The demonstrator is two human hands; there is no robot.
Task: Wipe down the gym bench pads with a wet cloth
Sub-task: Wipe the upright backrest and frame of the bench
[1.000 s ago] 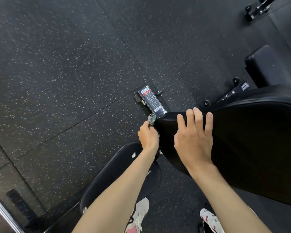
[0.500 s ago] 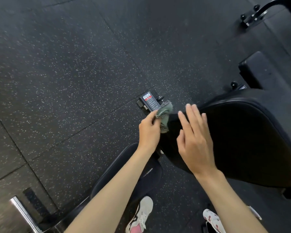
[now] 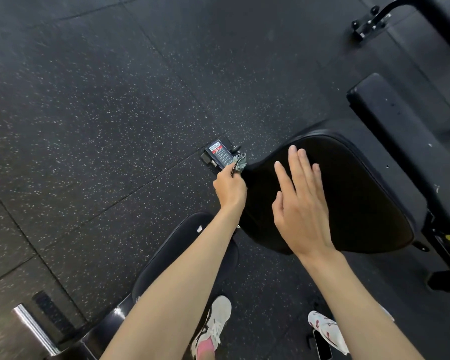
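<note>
Right now the speckled rubber floor (image 3: pixel 89 113) fills most of your view, and the big black bench pad (image 3: pixel 353 203) sits tilted at your right. Your right hand (image 3: pixel 300 203) lies over it with fingers straight and slightly spread, holding nothing. Whether the palm actually presses the pad, I cannot tell. Your left hand (image 3: pixel 230 189) is curled tight round the bunched cloth (image 3: pixel 239 163) at the pad's far-left edge, with only a tuft showing above the knuckles.

The risk, as I judge it, is that a cloth balled up that small wipes only a narrow strip, so you could miss the pad's middle and leave streaks. Around you, a smaller pad (image 3: pixel 172 255) lies under your left forearm, and a long pad (image 3: pixel 400 113) waits at the upper right. The labelled frame post (image 3: pixel 220 155) and its knob (image 3: pixel 235 147) stand just beside the cloth — your knuckles could knock them on a forward stroke. A dark flat thing, perhaps a phone (image 3: pixel 322 346), lies by your right shoe (image 3: pixel 327 331).
</note>
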